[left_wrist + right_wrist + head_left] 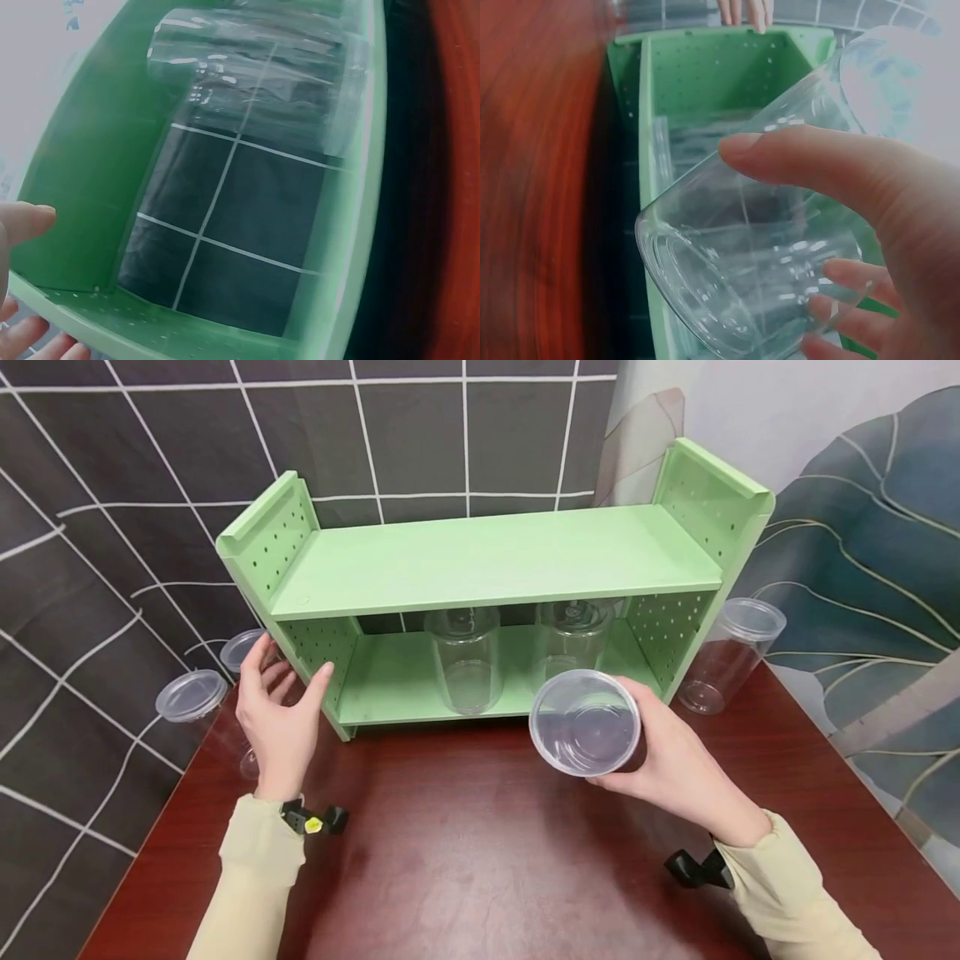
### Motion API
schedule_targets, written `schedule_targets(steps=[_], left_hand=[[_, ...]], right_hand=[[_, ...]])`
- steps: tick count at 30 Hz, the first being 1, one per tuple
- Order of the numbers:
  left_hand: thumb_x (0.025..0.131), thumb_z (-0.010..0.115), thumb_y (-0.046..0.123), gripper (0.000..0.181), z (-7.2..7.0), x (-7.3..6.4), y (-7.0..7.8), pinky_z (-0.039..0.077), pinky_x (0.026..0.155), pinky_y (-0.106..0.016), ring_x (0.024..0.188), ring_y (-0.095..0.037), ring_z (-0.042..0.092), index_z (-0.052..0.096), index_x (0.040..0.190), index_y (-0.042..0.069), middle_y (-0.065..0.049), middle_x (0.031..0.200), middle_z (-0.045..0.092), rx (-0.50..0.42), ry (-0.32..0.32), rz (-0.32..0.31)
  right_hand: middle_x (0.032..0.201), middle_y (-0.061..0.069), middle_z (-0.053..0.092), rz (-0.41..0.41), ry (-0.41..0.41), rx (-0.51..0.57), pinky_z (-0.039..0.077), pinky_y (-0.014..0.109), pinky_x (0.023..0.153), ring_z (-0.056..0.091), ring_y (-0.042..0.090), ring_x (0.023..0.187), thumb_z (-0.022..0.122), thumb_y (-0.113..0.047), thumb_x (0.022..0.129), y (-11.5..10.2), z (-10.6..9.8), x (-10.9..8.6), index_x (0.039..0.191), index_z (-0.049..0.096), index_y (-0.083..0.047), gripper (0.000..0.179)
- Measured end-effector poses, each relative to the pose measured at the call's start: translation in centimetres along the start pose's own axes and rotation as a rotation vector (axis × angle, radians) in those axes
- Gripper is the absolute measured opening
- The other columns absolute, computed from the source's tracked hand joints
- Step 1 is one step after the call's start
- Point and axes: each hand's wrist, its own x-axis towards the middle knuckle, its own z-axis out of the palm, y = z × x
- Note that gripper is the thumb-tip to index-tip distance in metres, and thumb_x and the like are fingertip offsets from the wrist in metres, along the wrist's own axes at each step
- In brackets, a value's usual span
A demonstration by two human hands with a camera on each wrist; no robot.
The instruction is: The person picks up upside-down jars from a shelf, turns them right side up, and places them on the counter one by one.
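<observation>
A clear jar in my right hand, my left hand beside the rack

My right hand (663, 760) grips a clear jar (585, 723), thumb on one side and fingers curled round the other, partly open to the jar's width. I hold it tilted, above the red-brown table (465, 860) and in front of the green rack (487, 560), its round, rimmed end facing my head.

My left hand (281, 727) holds nothing. Its thumb stands well apart from the loosely bent fingers: thumb in front of the rack's left side panel (277, 547), fingers on the outer side. I cannot tell whether any of them touches the panel.

On the rack's lower shelf (390, 681) stand two more clear containers, one near the middle (468, 668) and another to its right (573, 635), partly behind the jar I hold. Two lidded containers (191, 695) are left of the rack, near my left hand, and one (731, 652) stands just beside its right panel. Behind the rack hangs a dark cloth (412, 435) with a white grid
</observation>
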Motion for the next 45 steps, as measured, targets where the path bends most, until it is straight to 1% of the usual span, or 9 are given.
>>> schedule_targets(steps=[5,10,17,24,26,31,36,42,45], left_hand=[[0.083,0.083,0.004,0.064,0.4,0.4,0.1,0.054,0.097,-0.033,0.11,-0.026,0.062,0.056,0.141,0.0,-0.012,0.132,0.062,-0.012,0.024,-0.008],[0.083,0.084,0.007,0.06,1.0,0.7,-0.1,0.056,0.092,-0.03,0.104,-0.025,0.065,0.06,0.137,0.002,-0.011,0.127,0.066,0.006,0.067,0.0],[0.086,0.083,0.018,0.045,1.4,2.3,-4.3,0.056,0.078,-0.018,0.088,-0.006,0.067,0.07,0.129,0.018,0.006,0.115,0.073,0.124,0.13,0.035],[0.09,0.076,0.013,0.028,1.3,2.7,-4.7,0.052,0.072,-0.01,0.075,0.011,0.06,0.075,0.119,0.01,0.003,0.106,0.076,0.236,0.168,0.071],[0.09,0.076,0.013,0.028,1.3,2.7,-4.7,0.051,0.071,-0.01,0.073,0.013,0.059,0.075,0.118,0.01,0.002,0.105,0.076,0.254,0.173,0.077],[0.09,0.076,0.014,0.028,1.2,2.8,-4.8,0.049,0.071,-0.008,0.073,-0.001,0.066,0.075,0.117,0.008,0.002,0.105,0.076,0.295,0.167,0.101],[0.09,0.076,0.013,0.027,1.1,3.0,-4.7,0.048,0.071,-0.007,0.077,-0.021,0.073,0.074,0.116,0.006,0.0,0.106,0.076,0.316,0.154,0.126],[0.09,0.076,0.014,0.027,1.1,3.1,-4.7,0.047,0.07,-0.006,0.076,-0.023,0.073,0.073,0.116,0.005,-0.001,0.105,0.076,0.32,0.147,0.134],[0.09,0.077,0.014,0.027,1.0,3.1,-4.7,0.046,0.069,-0.005,0.076,-0.023,0.073,0.073,0.115,0.004,-0.002,0.105,0.076,0.313,0.143,0.138]], right_hand=[[0.143,0.002,0.052,0.044,0.032,0.019,0.038,0.021,0.101,0.053,0.024,0.124,0.104,-0.022,0.053,0.3,-1.2,-0.2,0.156,0.036,-0.024,0.123],[0.137,0.006,0.054,0.101,0.077,0.018,0.036,0.014,0.093,0.054,0.026,0.118,0.105,-0.024,0.051,0.9,-2.3,-0.7,0.155,0.036,-0.02,0.125],[0.134,0.001,0.058,0.139,0.106,0.08,0.037,0.013,0.092,0.052,0.01,0.117,0.106,-0.02,0.048,2.1,-4.0,-1.3,0.155,0.037,-0.031,0.127],[0.133,0.003,0.056,0.243,0.129,0.083,0.036,0.01,0.086,0.049,0.006,0.114,0.104,-0.011,0.05,3.3,-6.5,-2.4,0.155,0.038,-0.027,0.125],[0.132,0.005,0.056,0.245,0.139,0.094,0.036,0.011,0.088,0.05,0.008,0.114,0.104,-0.008,0.05,3.8,-7.2,-2.6,0.154,0.04,-0.024,0.123],[0.133,0.006,0.055,0.286,0.163,0.096,0.032,0.013,0.092,0.047,0.01,0.117,0.102,-0.005,0.053,5.2,-8.5,-3.4,0.152,0.043,-0.022,0.117],[0.133,0.002,0.049,0.369,0.166,0.072,0.028,0.015,0.096,0.042,0.006,0.118,0.101,-0.009,0.058,7.9,-9.1,-4.6,0.155,0.036,-0.026,0.119],[0.131,0.004,0.045,0.449,0.124,0.035,0.029,0.013,0.089,0.045,0.003,0.108,0.1,-0.016,0.062,10.9,-8.9,-6.4,0.159,0.022,-0.034,0.126],[0.135,0.01,0.043,0.475,0.096,0.02,0.031,0.017,0.092,0.046,0.014,0.11,0.1,-0.02,0.064,12.1,-8.8,-7.1,0.159,0.016,-0.04,0.129]])
